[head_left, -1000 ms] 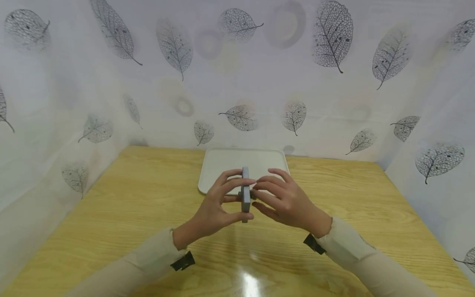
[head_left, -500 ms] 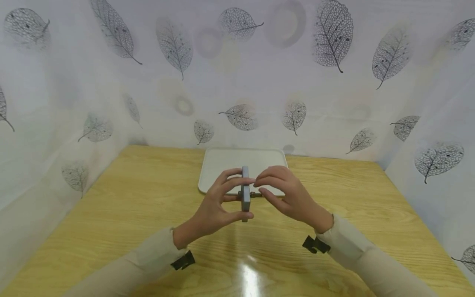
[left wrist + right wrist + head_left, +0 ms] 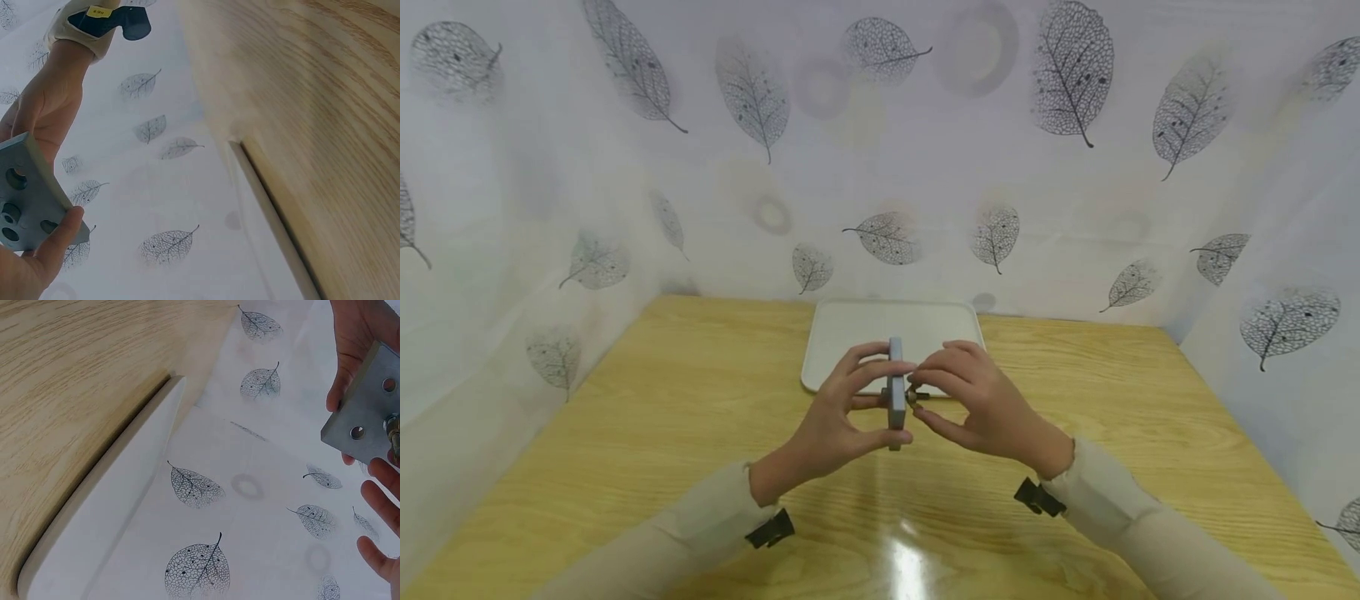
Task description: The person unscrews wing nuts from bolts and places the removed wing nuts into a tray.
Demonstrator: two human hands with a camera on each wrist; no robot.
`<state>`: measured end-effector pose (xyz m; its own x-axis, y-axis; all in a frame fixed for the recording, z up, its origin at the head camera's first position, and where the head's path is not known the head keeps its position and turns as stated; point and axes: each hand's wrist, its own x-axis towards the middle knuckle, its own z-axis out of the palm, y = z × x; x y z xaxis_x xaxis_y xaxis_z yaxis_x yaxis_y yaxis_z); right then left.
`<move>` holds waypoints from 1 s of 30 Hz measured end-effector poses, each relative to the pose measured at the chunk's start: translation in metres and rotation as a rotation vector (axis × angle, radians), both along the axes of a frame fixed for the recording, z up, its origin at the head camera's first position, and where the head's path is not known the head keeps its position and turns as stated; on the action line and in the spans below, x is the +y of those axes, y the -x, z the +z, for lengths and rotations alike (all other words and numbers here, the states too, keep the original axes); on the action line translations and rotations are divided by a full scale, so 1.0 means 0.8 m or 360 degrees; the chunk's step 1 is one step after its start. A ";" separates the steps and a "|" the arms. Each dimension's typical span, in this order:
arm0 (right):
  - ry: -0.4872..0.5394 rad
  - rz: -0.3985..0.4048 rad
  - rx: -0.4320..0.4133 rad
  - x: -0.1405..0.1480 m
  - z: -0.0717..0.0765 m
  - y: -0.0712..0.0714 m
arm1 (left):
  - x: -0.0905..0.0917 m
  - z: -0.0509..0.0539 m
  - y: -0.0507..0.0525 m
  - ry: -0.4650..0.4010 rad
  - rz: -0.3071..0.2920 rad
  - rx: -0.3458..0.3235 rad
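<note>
My left hand [image 3: 831,414] grips a grey metal plate [image 3: 897,402] by its edges, holding it upright above the table. Several round holes pierce the plate [image 3: 367,406], as the right wrist view shows. A bolt [image 3: 924,396] runs through it, its head [image 3: 10,213] on the left face. On the right face, a small brassy nut [image 3: 912,397] sits on the bolt close to the plate. My right hand [image 3: 981,406] has thumb and forefinger curled about this nut, pinching it. The exact fingertip contact is partly hidden.
A white tray [image 3: 827,333] lies behind the hands at the back of the wooden table [image 3: 700,358]. A pale curtain [image 3: 917,175] printed with leaves encloses the back and sides. Dark devices [image 3: 1037,497] are strapped to both wrists.
My right fingers drew back from the nut half a second ago, baring the bolt end, then came down around the nut again. My left hand and the plate have stayed in place.
</note>
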<state>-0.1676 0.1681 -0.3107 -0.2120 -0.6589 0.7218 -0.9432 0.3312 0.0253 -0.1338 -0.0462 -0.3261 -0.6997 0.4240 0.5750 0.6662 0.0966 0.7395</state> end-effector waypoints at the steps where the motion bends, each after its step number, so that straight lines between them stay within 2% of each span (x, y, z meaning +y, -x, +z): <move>1: -0.0004 -0.0007 0.0019 0.000 0.000 0.000 | 0.000 0.000 0.000 0.0001 0.0002 -0.0003; 14: 0.0006 0.0019 0.0256 0.000 -0.004 0.001 | 0.001 -0.001 0.000 0.0000 0.0001 -0.0016; 23: 0.0048 0.0102 0.0309 -0.002 -0.001 -0.005 | 0.000 -0.001 0.000 0.0010 0.0019 -0.0006; 30: 0.0070 0.0159 0.0373 -0.003 -0.002 -0.008 | -0.001 -0.003 0.002 0.0003 -0.0002 0.0015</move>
